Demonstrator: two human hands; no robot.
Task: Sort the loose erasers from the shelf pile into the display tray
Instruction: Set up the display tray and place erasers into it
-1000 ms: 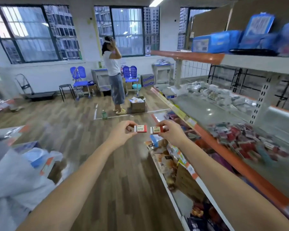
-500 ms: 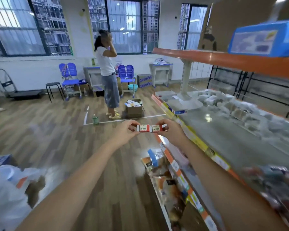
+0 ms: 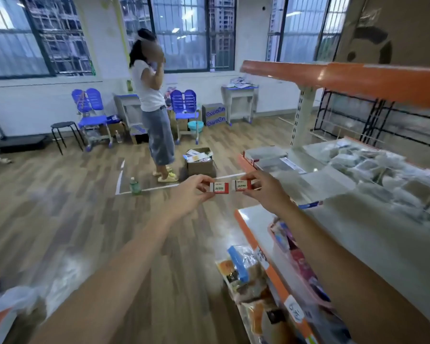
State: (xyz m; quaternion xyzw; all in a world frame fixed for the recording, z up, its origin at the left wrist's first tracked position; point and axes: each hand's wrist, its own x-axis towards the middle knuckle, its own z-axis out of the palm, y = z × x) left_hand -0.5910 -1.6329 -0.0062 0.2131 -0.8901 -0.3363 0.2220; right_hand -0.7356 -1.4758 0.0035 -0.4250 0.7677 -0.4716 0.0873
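The left hand pinches 1 eraser and the right hand pinches another eraser, both held just left of the shelf, so the carrying step seems underway, and next they need the display tray, which I cannot see.

We held two small erasers level in the air, side by side with a narrow gap between them. The left eraser wore a red and white sleeve, pinched by our left hand; the right eraser, matching it, sat pinched in our right hand.
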